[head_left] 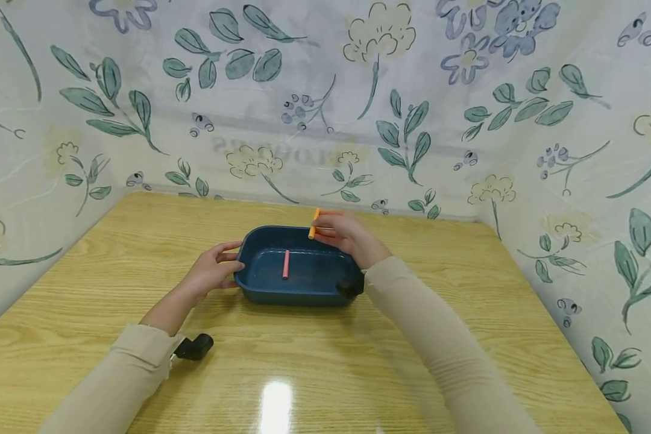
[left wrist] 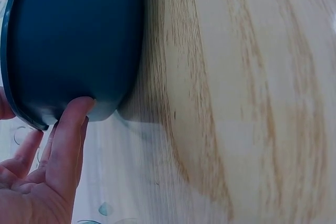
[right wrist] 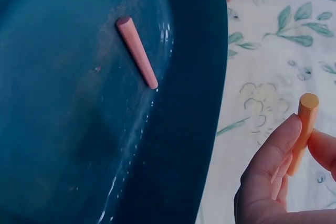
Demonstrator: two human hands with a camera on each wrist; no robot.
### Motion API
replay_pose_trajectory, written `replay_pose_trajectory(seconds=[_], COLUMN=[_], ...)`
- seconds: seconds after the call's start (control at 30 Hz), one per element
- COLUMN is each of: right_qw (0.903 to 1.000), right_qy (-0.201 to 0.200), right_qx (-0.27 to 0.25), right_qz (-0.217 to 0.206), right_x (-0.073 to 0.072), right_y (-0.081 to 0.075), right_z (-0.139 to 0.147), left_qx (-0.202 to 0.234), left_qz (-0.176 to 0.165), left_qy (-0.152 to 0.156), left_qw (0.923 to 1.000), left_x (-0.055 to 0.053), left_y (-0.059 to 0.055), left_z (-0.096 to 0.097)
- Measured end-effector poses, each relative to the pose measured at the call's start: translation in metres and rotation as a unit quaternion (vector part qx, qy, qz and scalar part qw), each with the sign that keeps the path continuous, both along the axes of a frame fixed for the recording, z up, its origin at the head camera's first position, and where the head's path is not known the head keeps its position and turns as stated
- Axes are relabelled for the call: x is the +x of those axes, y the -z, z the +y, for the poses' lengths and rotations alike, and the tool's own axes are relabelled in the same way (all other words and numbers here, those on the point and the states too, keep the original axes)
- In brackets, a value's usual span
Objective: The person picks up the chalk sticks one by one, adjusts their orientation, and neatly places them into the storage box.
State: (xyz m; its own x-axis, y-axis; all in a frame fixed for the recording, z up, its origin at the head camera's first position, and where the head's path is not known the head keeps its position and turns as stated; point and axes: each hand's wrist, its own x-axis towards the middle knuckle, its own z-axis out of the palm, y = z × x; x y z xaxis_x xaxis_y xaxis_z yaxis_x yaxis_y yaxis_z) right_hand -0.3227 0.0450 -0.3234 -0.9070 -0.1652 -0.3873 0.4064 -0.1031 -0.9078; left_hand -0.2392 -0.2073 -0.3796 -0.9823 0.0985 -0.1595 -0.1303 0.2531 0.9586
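Between the thumb and fingers of my right hand [head_left: 356, 239] is an orange stick of chalk [head_left: 313, 231], held above the far rim of a dark blue plastic basin [head_left: 298, 298]. In the right wrist view, the orange chalk's round end faces up from the pinching fingertips. A pink chalk stick [right wrist: 137, 52] lies on the basin's floor, left of its middle in the head view. My left hand [head_left: 210, 272] grips the basin's left end, thumb over the rim and fingers on the outer wall. The left wrist view shows those fingers against the basin's outside [left wrist: 79, 40].
The basin stands on a light wooden table [head_left: 195, 398]. Floral fabric [head_left: 314, 90] rises along the table's back and both sides. Black wrist cameras sit at both cuffs; the right one [head_left: 350, 286] overlaps the basin's near right corner in the head view.
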Motion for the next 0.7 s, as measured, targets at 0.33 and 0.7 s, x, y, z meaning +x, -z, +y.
replay_pose_trajectory(seconds=[0.33,0.7], right_qw=[0.9975,0.9846], right_qy=[-0.022,-0.124], right_qx=[-0.018,0.064], right_qz=[-0.065,-0.106], right_x=[-0.013,-0.019], right_y=[0.002,0.014], right_z=[-0.019,-0.033], left_qx=[0.000,0.002], left_qz=[-0.001,0.005], left_qy=[0.003,0.000], left_qw=[1.0000,1.0000], left_x=[0.002,0.000], left_y=[-0.002,0.002], left_z=[0.000,-0.002])
